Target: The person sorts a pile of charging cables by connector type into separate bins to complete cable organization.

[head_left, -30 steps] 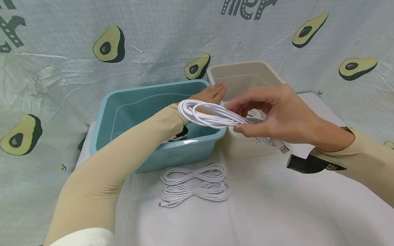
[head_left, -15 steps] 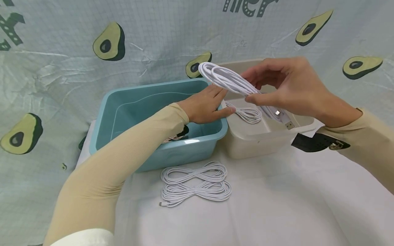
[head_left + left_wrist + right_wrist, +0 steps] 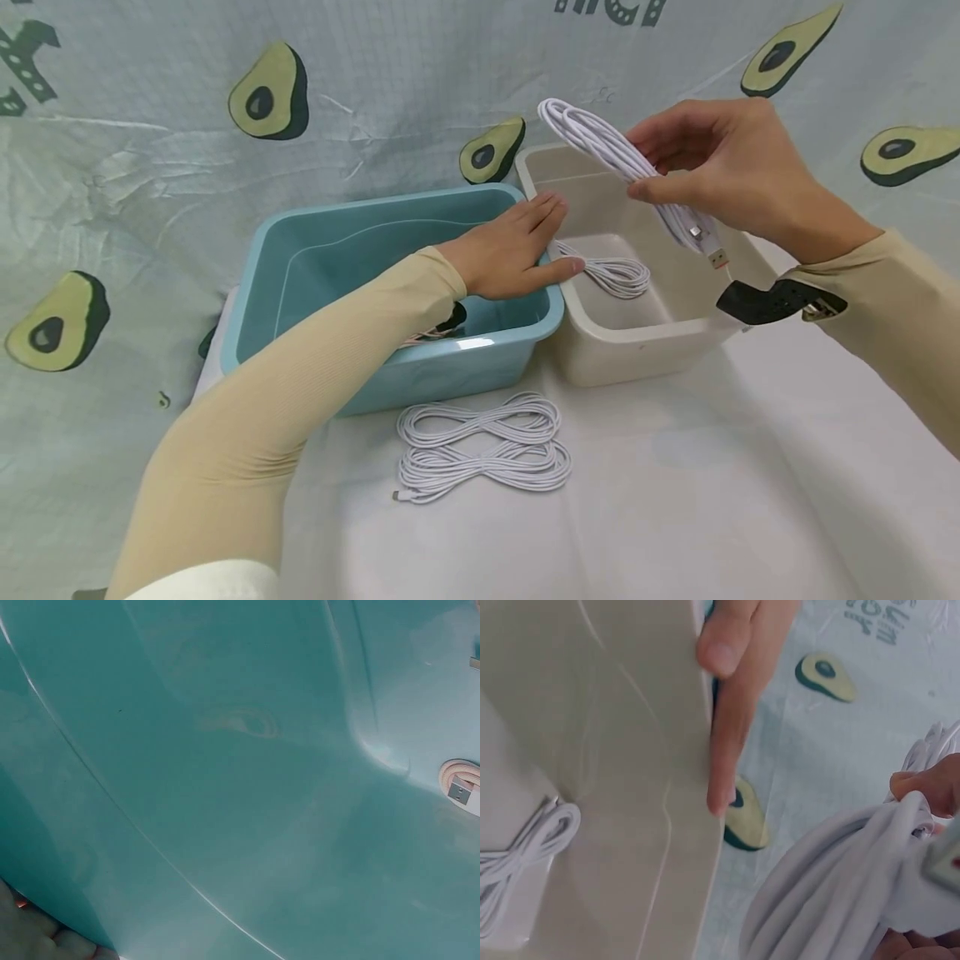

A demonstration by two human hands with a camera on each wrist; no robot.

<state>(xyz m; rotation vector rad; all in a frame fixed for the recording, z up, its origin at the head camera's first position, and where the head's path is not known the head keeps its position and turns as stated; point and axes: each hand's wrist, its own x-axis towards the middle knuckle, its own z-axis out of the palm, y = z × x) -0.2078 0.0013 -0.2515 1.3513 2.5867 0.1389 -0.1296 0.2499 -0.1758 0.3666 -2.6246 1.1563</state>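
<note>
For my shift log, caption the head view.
Right hand holds a coiled cable above the beige bin; left hand at the blue bin's rim.

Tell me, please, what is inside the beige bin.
A bundled white cable lies on the floor of the beige bin. In the head view, the left hand partly covers that cable, and the right hand and held cable hide part of the interior.

Figure-eight cable loops (image 3: 483, 468) are laid on the tablecloth (image 3: 675, 500). From these, the first tub (image 3: 435, 383) is set at eleven o'clock, with a USB cable (image 3: 457, 791) placed inside; beside it, the second tub (image 3: 637, 358) is set at two, with a coiled cable (image 3: 618, 277) placed toward its nine o'clock wall. Above that tub, a cable bundle (image 3: 600, 148) is held by the right hand (image 3: 738, 171). The left hand (image 3: 513, 250) is laid at the first tub's three o'clock rim.
</note>
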